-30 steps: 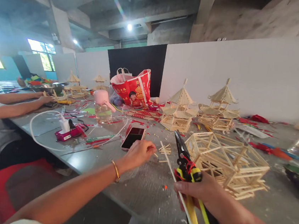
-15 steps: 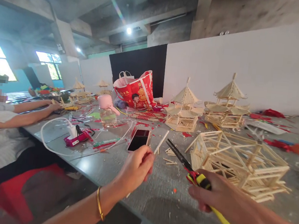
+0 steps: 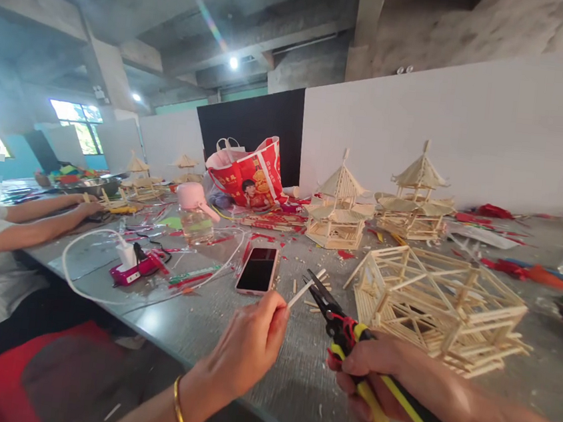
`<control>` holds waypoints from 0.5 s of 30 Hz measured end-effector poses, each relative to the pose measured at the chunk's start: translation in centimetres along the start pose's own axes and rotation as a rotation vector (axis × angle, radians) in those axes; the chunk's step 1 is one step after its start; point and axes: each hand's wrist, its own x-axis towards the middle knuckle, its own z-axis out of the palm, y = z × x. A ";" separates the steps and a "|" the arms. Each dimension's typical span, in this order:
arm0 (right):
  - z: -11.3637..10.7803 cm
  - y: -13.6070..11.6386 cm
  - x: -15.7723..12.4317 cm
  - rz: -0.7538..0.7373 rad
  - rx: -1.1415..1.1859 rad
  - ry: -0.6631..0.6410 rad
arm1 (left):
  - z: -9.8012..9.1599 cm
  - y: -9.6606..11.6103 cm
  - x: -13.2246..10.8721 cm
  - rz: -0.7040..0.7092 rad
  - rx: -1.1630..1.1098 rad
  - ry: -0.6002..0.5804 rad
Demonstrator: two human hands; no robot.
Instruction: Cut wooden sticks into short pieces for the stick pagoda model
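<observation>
Pinched in the fingers of my left hand (image 3: pixel 253 342) is a thin wooden stick (image 3: pixel 299 295), which slants up to the right. My right hand (image 3: pixel 370 368) grips long-nose pliers (image 3: pixel 337 321) by their yellow-and-black handles. The jaws are parted and reach the upper end of the stick; whether they touch it I cannot tell. Just right of the pliers stands a hexagonal stick frame (image 3: pixel 443 302) without a roof. Short cut stick pieces lie on the table behind the jaws.
A phone (image 3: pixel 257 270) lies beyond my left hand. Farther back are two pavilion models (image 3: pixel 338 207), a red bag (image 3: pixel 247 177) and a pink-lidded bottle (image 3: pixel 195 219). A magenta power strip (image 3: pixel 137 268) with a white cable is at left. A co-worker's arms (image 3: pixel 32 232) rest on the table's far left.
The pliers have turned and their jaws have opened, coming up to the stick's end. My right hand has moved a little left. The view has shifted slightly to the right.
</observation>
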 end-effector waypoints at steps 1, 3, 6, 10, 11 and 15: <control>0.0 0.2 0.2 0.025 0.088 -0.048 | 0.3 -0.1 0.0 -0.008 0.007 -0.004; -0.3 0.4 0.6 0.079 0.261 -0.144 | 0.8 -0.4 -0.1 -0.028 0.027 -0.017; -1.1 0.5 1.1 0.077 0.434 -0.223 | 1.2 -1.0 -0.5 -0.057 0.067 -0.024; -2.4 0.2 1.4 0.098 0.441 -0.212 | 0.8 -1.9 -0.6 -0.076 0.089 -0.026; -2.7 0.1 1.4 0.127 0.419 -0.219 | 0.6 -2.1 -0.4 -0.081 0.103 -0.035; -3.2 -0.5 1.3 0.188 0.364 -0.264 | 0.2 -2.4 1.3 -0.057 0.222 -0.130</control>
